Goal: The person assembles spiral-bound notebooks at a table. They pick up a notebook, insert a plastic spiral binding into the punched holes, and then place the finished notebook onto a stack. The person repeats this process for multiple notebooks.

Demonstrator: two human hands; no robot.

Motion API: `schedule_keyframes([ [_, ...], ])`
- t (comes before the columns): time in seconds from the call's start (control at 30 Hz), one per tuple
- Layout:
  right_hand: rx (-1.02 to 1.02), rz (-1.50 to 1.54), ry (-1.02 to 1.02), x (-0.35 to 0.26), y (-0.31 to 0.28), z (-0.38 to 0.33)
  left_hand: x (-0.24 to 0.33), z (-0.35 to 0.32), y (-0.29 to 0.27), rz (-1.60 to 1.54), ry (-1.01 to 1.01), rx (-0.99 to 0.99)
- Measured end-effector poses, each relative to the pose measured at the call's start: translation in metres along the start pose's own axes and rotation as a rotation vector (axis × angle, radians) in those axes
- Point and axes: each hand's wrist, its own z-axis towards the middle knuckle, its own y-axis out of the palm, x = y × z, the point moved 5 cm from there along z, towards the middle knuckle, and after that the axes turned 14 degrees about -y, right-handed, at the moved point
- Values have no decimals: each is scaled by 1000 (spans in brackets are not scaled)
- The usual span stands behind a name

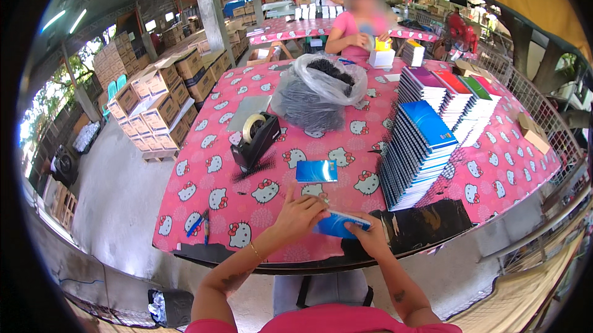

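A blue notebook (336,224) is tilted between my hands above the table's near edge. My right hand (372,236) grips its right end, with the thumb on top of the cover. My left hand (301,215) has its fingertips bent onto the left end, and one finger points up. Just beyond them a second blue notebook (317,171) lies flat on the pink patterned tablecloth (247,169). To the right rises a tall stack of blue spiral notebooks (417,147).
Behind the blue stack stand purple (423,86), red (453,92) and green notebook stacks (477,101). A black tape dispenser (256,141), a plastic bag of black coils (318,98) and pens (202,225) lie on the table. Across it, a person (358,30) handles notebooks.
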Motion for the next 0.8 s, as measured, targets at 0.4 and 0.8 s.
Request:
schedule_keyframes([
  [0.4,-51,31,55,-10,-6,-9,18,6,-18,116,55,-100],
  [0.8,132,170,114,-7,13,-12,41,-41,14,590,-103,-18],
])
